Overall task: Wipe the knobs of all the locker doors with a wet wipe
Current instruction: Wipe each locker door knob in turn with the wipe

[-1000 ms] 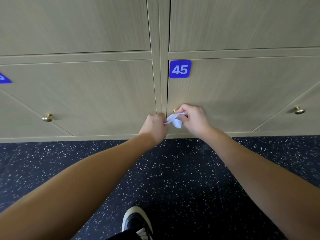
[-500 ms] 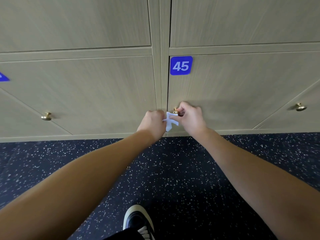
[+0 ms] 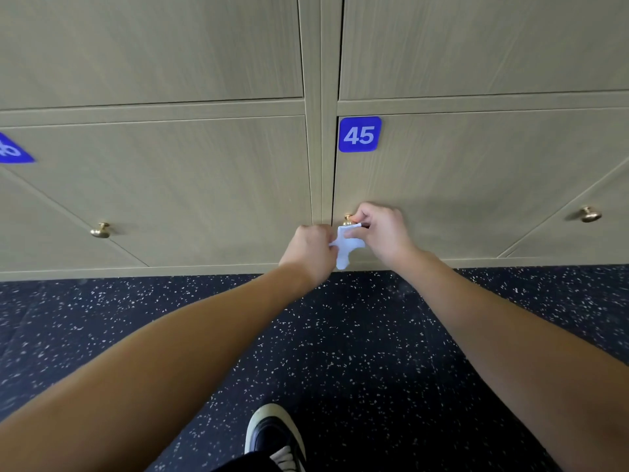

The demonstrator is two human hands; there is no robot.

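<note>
- Head view is looking down at a wall of beige locker doors, with the blue number plate 45 serving as the landmark.
- Directly below that plate, the door's brass knob is sitting at the door's left edge, only partly showing above the wipe.
- Both hands are working the wet wipe just below the knob, and whether the wipe is touching the knob cannot be told.
- Right hand is pinching the upper part of the wipe, its fingers curling over beside the knob.
- Left hand is gripping the wipe's left corner with its fingers curled in, pulling the cloth taut; a loose tail is hanging down toward the speckled floor.
- My read is that this knob is being wiped or is about to be, so its step is not finished.
- Far left of the plate, another knob is standing free, and far right of the plate a third knob is too; nothing is showing whether either has been cleaned.
- Doors above the plate are showing no knobs inside the frame, so the full count left cannot be judged.
- A black and white shoe is planted on the floor well below the plate.
</note>
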